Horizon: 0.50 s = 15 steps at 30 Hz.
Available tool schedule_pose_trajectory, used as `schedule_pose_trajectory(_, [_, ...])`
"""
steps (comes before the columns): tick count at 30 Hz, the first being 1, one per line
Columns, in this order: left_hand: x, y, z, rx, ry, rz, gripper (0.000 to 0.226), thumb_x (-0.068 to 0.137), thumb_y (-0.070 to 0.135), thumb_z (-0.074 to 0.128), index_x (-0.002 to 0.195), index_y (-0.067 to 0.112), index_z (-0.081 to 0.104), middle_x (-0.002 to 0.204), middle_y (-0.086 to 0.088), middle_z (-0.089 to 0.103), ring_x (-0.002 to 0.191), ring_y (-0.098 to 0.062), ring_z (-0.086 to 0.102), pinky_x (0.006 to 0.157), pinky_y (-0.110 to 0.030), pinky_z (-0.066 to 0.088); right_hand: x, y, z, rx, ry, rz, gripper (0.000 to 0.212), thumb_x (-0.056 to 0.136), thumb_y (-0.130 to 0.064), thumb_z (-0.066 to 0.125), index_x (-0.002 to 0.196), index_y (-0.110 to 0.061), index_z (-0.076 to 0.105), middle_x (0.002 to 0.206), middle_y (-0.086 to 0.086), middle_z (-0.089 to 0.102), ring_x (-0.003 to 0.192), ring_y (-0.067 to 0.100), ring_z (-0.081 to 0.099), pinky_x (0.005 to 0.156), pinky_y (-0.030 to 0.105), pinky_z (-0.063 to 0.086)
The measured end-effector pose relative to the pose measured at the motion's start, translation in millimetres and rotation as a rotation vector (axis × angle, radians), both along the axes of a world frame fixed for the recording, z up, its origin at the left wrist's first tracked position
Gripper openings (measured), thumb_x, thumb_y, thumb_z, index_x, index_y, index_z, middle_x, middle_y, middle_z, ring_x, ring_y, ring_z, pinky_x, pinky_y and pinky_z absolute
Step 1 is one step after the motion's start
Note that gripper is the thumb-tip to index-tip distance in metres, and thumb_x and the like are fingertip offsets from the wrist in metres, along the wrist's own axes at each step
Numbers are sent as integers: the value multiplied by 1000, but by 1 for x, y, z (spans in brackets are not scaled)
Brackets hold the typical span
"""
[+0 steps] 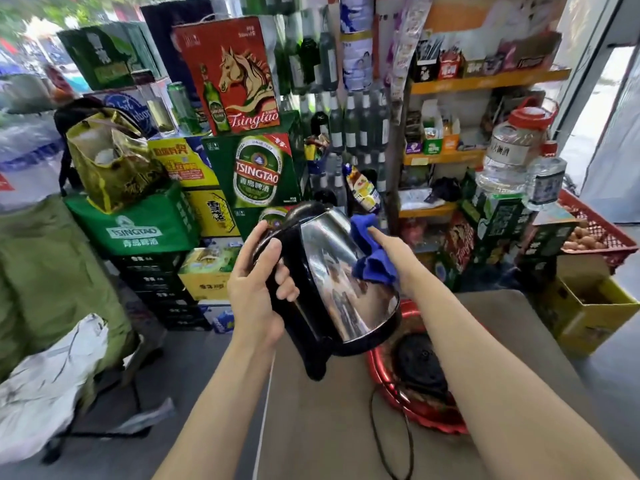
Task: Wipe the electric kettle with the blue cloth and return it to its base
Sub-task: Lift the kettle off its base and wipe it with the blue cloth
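Note:
A shiny steel electric kettle (341, 282) with a black handle and black lid hangs tilted in mid-air over the table. My left hand (258, 282) grips its black handle. My right hand (391, 252) presses a blue cloth (374, 258) against the kettle's right side, near the spout. Below the kettle, its round black base (420, 367) lies in a red tray (384, 382) on the brown table (329, 427). My right forearm hides part of the base and the tray.
A black power cord (377, 420) runs from the base across the table. Stacked beer cartons (256, 168) stand ahead. Shelves with goods (446, 154), large water jugs (509, 157) and a red crate of eggs (595, 237) are on the right. A yellow box (592, 306) sits beside the table.

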State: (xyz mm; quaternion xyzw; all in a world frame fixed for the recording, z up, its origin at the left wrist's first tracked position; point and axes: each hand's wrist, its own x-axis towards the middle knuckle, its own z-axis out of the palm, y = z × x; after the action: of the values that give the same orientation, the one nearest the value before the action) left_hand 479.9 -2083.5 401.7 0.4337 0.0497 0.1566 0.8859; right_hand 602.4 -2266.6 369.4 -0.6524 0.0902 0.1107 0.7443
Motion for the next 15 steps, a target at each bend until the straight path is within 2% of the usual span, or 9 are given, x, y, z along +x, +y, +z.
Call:
schedule_pose_trajectory(1, [2,6,-1,6,0,0,49,80,20,70,128,27,67,51,-2,36,38,-11,30,40,-21,29,-6,-5,-21,50,67,-36,28,97,-31,57,84,-8,66,52,-3,66,48,11,63,57,26,49])
schedule_pose_trajectory(3, [8,15,-9,51,19,-8,45,82,19,72,126,27,68,53,-3,34,40,-13,28,43,-23,26,-19,-10,-56,128,158,-72,28,101,-30,50,100,-6,64,57,-1,69,53,14,64,65,31,48])
schedule_pose_trajectory(6, [12,23,-32,76,78,-8,40,87,15,72,126,27,69,60,-4,33,43,-15,27,46,-26,24,-37,2,-80,312,239,-154,32,103,-28,42,94,-7,64,60,5,72,50,18,68,58,32,52])
schedule_pose_trajectory(8, [14,27,-50,79,119,26,39,91,12,70,127,26,68,59,-4,35,43,-15,29,43,-26,27,-50,18,-95,328,252,-234,32,96,-30,51,98,-4,69,68,8,74,52,24,68,55,32,56])
schedule_pose_trajectory(10, [19,27,-65,111,138,46,41,92,8,68,129,24,67,56,-4,41,42,-15,32,40,-25,30,-61,37,-118,173,186,-295,35,78,-38,64,98,-12,75,91,11,75,74,30,66,73,42,55])
schedule_pose_trajectory(11, [21,25,-72,134,141,49,43,92,6,69,130,24,66,58,-3,45,43,-15,34,40,-25,32,-66,49,-129,30,136,-334,28,79,-36,63,94,-17,76,101,13,73,87,28,63,80,41,50])
schedule_pose_trajectory(12, [25,22,-79,158,140,55,45,91,6,70,131,25,65,60,-3,48,44,-15,36,39,-25,33,-72,61,-139,-128,75,-374,21,86,-29,61,98,-21,76,109,11,70,99,25,58,86,38,46])
schedule_pose_trajectory(13, [28,20,-86,183,137,65,47,90,6,71,131,27,65,62,-3,52,45,-16,37,39,-26,35,-78,75,-146,-247,10,-394,27,93,-20,56,114,-24,73,119,6,65,110,22,52,93,33,43])
schedule_pose_trajectory(15, [38,16,-106,255,147,97,48,89,8,73,130,31,65,68,-4,60,44,-18,41,40,-27,40,-91,96,-153,-434,-93,-423,39,97,-12,55,135,-21,60,121,0,57,113,18,43,94,18,32])
